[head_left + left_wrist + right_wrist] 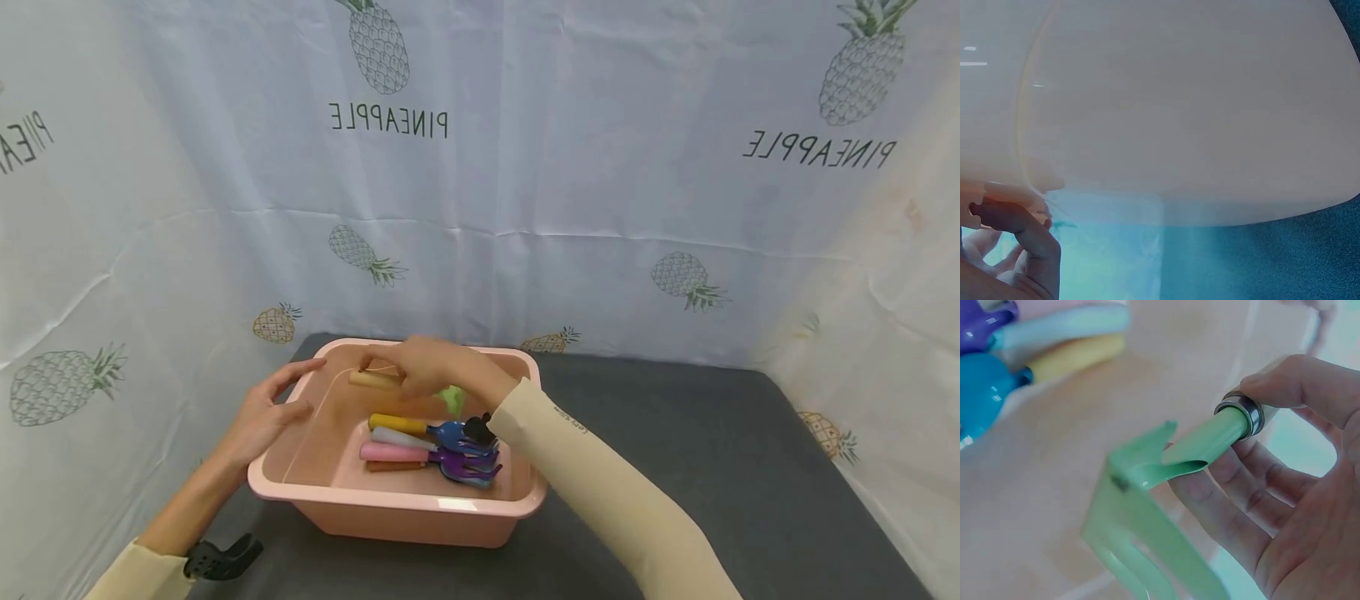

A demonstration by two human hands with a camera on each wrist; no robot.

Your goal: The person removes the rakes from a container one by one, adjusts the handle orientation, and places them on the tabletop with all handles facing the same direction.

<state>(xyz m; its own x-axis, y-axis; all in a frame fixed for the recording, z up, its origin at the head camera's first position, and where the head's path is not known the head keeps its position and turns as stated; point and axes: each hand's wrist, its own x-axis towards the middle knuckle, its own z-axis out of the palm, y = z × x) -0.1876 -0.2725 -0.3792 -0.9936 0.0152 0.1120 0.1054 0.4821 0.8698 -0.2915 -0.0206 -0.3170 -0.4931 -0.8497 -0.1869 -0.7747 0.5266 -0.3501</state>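
Observation:
A pink plastic basin (405, 498) stands on the dark table. My left hand (261, 415) holds its left rim, thumb and forefinger over the edge; in the left wrist view, bent fingers (1040, 240) show at the rim. Over the basin's far side, my right hand (429, 363) grips a green hand rake (1141, 494) by its wooden handle (375, 380), near the metal collar (1244, 412). Below it in the basin lie a blue rake (454, 435) with a yellow handle, a purple rake (452, 463) with a pink handle, a white handle (401, 438) and a brown one (395, 467).
A black object (478, 428) lies beside the blue rake, partly behind the right sleeve. The dark tabletop (675, 442) stretches to the right of the basin. A pineapple-print curtain (525, 167) hangs behind and at both sides.

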